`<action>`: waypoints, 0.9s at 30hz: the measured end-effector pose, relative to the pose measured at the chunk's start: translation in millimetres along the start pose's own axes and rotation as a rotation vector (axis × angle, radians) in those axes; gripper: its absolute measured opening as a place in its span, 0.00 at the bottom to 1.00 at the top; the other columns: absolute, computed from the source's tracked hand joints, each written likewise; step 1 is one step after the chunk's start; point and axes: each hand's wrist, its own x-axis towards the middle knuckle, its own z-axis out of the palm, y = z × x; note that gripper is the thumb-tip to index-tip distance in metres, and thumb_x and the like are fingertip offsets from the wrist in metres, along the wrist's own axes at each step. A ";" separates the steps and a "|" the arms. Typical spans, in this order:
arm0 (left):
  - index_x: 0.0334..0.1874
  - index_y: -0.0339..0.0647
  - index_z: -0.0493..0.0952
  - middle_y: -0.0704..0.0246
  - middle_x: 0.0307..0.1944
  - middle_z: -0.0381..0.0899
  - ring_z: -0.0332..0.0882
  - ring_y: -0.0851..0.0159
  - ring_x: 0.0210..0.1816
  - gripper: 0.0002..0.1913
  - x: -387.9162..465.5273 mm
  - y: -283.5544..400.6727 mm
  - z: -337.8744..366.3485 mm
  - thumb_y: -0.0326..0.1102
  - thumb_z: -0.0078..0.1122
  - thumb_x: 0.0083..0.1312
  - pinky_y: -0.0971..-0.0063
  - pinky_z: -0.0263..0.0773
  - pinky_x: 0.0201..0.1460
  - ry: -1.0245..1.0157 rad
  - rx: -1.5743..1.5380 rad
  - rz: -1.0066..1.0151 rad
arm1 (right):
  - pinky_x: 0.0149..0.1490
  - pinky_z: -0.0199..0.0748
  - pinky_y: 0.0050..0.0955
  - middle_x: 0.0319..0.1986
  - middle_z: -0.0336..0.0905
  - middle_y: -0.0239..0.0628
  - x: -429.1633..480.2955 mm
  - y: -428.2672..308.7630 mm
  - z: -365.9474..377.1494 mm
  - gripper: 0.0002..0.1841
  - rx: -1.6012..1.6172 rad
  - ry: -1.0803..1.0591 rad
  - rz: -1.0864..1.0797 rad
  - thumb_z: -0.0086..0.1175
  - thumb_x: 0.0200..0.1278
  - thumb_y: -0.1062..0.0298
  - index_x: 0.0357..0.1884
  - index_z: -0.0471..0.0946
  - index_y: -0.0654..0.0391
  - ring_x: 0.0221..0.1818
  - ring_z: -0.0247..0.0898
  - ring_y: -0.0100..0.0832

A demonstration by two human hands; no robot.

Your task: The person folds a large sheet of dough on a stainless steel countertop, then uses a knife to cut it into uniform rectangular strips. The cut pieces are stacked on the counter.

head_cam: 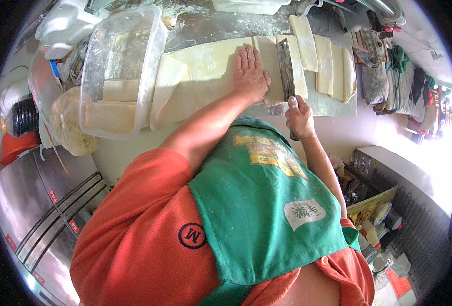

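Note:
My left hand (250,74) lies palm down on a long, pale sheet of dough (206,65), its fingers extended. In my right hand (301,118) is the handle of a knife with a dark, broad blade (286,70). The blade rests along the dough, pointing away from me, between a wide section and a cut strip (297,69) on its right. Farther right lie more dough strips (324,63), one (304,44) set askew and overlapping its neighbours. At the left the sheet has a folded-over end (168,74).
A clear plastic tub (151,61) holding flat dough pieces (111,116) stands left of the sheet. Beside it hangs a tied plastic bag (72,118). Flour dusts the metal worktop (333,110). Another plastic container (250,5) sits at the back. A steel cabinet (23,187) stands lower left.

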 end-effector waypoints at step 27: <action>0.83 0.31 0.51 0.49 0.86 0.43 0.36 0.43 0.86 0.39 -10.6 -33.6 -33.4 0.47 0.44 0.74 0.48 0.33 0.86 -0.014 0.037 0.147 | 0.21 0.58 0.23 0.21 0.64 0.25 11.7 5.0 4.3 0.16 0.001 0.015 -0.016 0.50 0.82 0.51 0.46 0.75 0.55 0.19 0.57 0.19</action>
